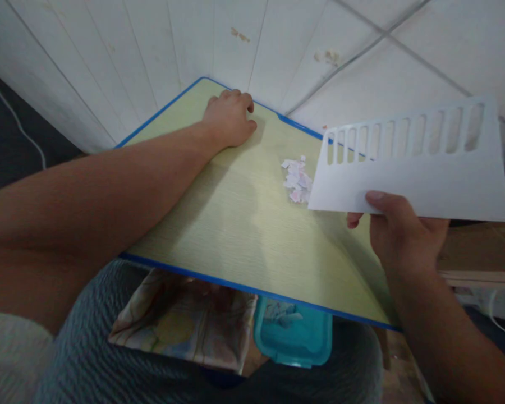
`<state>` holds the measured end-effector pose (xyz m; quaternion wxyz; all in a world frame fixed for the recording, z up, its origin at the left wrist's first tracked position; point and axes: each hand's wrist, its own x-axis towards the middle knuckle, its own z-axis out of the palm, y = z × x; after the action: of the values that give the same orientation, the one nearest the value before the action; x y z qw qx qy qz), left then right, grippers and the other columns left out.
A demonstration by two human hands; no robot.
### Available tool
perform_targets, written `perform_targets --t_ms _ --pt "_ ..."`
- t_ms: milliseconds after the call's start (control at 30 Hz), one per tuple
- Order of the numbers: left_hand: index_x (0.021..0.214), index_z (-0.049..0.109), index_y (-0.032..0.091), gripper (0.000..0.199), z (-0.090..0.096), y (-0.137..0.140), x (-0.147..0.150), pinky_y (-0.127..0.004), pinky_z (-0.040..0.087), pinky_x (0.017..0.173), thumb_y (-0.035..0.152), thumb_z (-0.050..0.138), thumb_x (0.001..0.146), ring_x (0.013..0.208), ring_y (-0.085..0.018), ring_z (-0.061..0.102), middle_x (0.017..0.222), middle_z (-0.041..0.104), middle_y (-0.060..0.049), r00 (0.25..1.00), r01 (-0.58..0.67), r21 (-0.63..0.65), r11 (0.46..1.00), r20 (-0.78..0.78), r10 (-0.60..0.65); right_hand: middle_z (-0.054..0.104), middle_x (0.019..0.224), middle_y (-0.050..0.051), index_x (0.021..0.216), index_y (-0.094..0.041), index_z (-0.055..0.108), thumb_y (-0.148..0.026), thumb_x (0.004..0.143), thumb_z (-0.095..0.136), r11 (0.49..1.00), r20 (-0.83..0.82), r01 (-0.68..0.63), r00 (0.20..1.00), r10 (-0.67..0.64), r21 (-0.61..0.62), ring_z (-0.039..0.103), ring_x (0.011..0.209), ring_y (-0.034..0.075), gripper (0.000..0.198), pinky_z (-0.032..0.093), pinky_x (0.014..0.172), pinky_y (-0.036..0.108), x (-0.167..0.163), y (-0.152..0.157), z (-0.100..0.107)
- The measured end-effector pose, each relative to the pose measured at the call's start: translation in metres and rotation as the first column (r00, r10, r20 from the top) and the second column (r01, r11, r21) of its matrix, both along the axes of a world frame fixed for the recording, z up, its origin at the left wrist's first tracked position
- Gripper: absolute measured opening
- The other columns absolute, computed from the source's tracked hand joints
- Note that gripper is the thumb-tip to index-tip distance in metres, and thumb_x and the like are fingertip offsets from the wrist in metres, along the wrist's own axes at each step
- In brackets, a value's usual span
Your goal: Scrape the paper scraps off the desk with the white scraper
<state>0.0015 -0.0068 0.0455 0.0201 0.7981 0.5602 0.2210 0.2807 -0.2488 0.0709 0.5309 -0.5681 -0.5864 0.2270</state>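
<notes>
My right hand [408,235] grips the lower edge of a white sheet [412,182], thumb on top and fingers beneath. A row of rounded slots is cut along the sheet's upper part, growing wider toward the right. Just left of the sheet lies a small heap of whitish paper scraps [297,179], partly covered by its corner. My left hand [231,118] rests near the far edge of the pale yellow tabletop [235,213]. Its fingers are bent, with a gap between thumb and forefinger and nothing visible between them.
White panelled and tiled walls [193,45] rise behind the blue-edged table. Below its near edge are a patterned cloth [185,331] and a turquoise plastic container [297,339] over my lap. A wooden surface [475,247] stands at the right.
</notes>
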Motion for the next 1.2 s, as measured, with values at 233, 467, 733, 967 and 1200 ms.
perform_targets --t_ms 233,467,733,967,1200 --pt "0.149 0.078 0.025 0.046 0.001 0.001 -0.003 -0.057 0.05 0.13 0.029 0.066 0.105 0.151 -0.038 0.062 0.158 0.073 -0.013 1.0 -0.002 -0.024 1.0 0.012 0.003 0.067 0.06 -0.003 0.074 -0.029 0.067 -0.026 0.083 0.082 0.985 0.02 0.133 0.991 -0.135 0.106 0.058 0.044 0.021 0.019 0.048 0.038 0.037 0.016 0.019 0.009" --pt "0.147 0.079 0.028 0.048 -0.001 0.003 -0.005 -0.057 0.047 0.131 0.031 0.065 0.102 0.151 -0.038 0.06 0.158 0.072 -0.012 0.999 -0.003 -0.038 0.999 0.038 0.004 0.069 0.057 -0.003 0.064 -0.029 0.066 -0.024 0.082 0.083 0.986 0.09 0.165 0.982 -0.166 0.009 0.063 0.046 0.02 0.025 0.053 0.043 0.034 0.013 0.017 0.006" --pt "0.146 0.078 0.031 0.043 -0.002 0.004 -0.004 -0.054 0.048 0.13 0.031 0.065 0.105 0.147 -0.035 0.061 0.157 0.073 -0.008 0.999 -0.009 -0.037 0.999 0.041 0.011 0.069 0.057 -0.003 0.065 -0.029 0.068 -0.029 0.083 0.082 0.989 0.143 0.137 0.981 -0.127 -0.057 0.063 0.047 0.02 0.023 0.056 0.047 0.034 0.011 0.019 0.004" --pt "0.15 0.078 0.023 0.045 -0.001 0.002 -0.004 -0.055 0.048 0.13 0.027 0.067 0.106 0.15 -0.038 0.061 0.157 0.072 -0.014 0.999 -0.001 -0.034 0.999 0.033 0.002 0.067 0.056 0.0 0.054 -0.031 0.064 -0.034 0.09 0.082 0.993 0.171 -0.033 0.984 0.053 -0.112 0.066 0.053 0.022 0.041 0.062 0.053 0.036 -0.012 0.006 0.005" --pt "0.15 0.078 0.021 0.044 -0.002 0.003 -0.001 -0.058 0.05 0.129 0.026 0.069 0.108 0.152 -0.039 0.062 0.157 0.072 -0.016 1.0 0.003 -0.012 1.0 0.014 -0.003 0.075 0.063 0.001 0.068 -0.03 0.077 -0.038 0.105 0.079 0.92 0.194 -0.308 0.914 0.357 -0.242 0.076 0.062 0.024 0.038 0.068 0.065 0.038 -0.046 -0.023 0.006"
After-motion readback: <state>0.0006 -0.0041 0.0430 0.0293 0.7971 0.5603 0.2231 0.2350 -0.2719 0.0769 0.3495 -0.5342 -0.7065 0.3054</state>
